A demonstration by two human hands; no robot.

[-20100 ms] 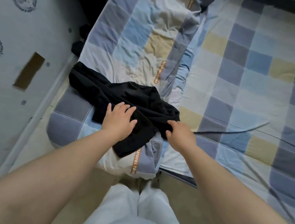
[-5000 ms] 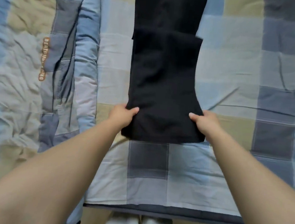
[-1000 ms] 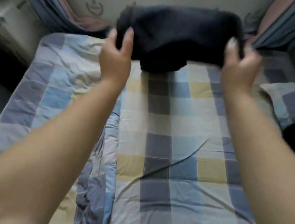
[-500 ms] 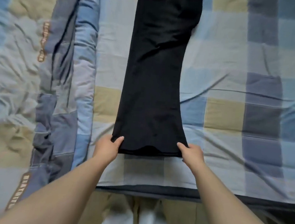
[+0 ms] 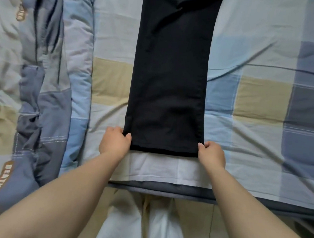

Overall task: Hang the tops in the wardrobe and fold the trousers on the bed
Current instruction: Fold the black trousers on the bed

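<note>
trousers (image 5: 170,72): black, laid flat lengthwise on the bed (image 5: 257,108), legs stacked, far end out of view | our left hand (image 5: 115,141) and right hand (image 5: 213,152) each pinch a near hem corner | quilt (image 5: 47,82) bunched along the left, open sheet right, bed edge near us

Soft, even, dim light; faint shadows; no glare; slight blur throughout; wide-angle bending at edges.
</note>
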